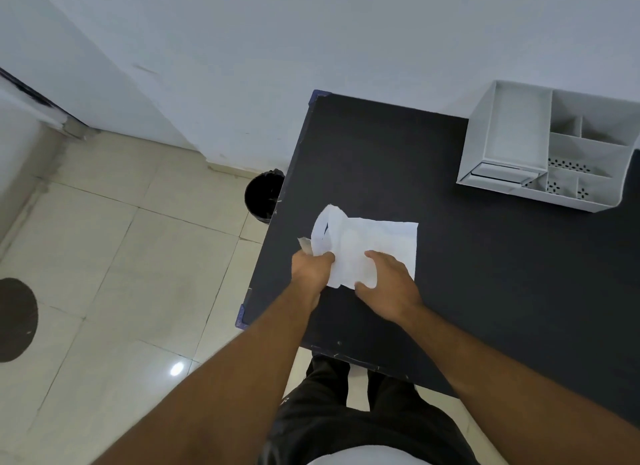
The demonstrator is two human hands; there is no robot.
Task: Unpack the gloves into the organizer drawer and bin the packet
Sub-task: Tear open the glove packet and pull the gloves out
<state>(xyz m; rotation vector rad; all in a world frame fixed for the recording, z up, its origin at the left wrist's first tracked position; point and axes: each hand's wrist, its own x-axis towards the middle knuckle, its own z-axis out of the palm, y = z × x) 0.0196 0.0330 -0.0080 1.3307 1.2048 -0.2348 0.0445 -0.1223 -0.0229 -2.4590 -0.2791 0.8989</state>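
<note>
A white paper glove packet (377, 243) lies on the black table (485, 274), its left end torn open and curling upward. My left hand (311, 270) grips that opened left end together with a small greyish piece. My right hand (388, 286) presses and pinches the packet's near edge. No gloves show outside the packet. The white organizer (550, 146) stands at the table's far right, with a shallow drawer (498, 173) at its front left. A black bin (263, 196) sits on the floor beside the table's left edge.
The organizer has several open compartments, some with perforated bottoms. A pale wall runs behind the table. Cream floor tiles spread to the left, with a dark round mark (15, 319) at the far left. My dark trousers show below the table's near edge.
</note>
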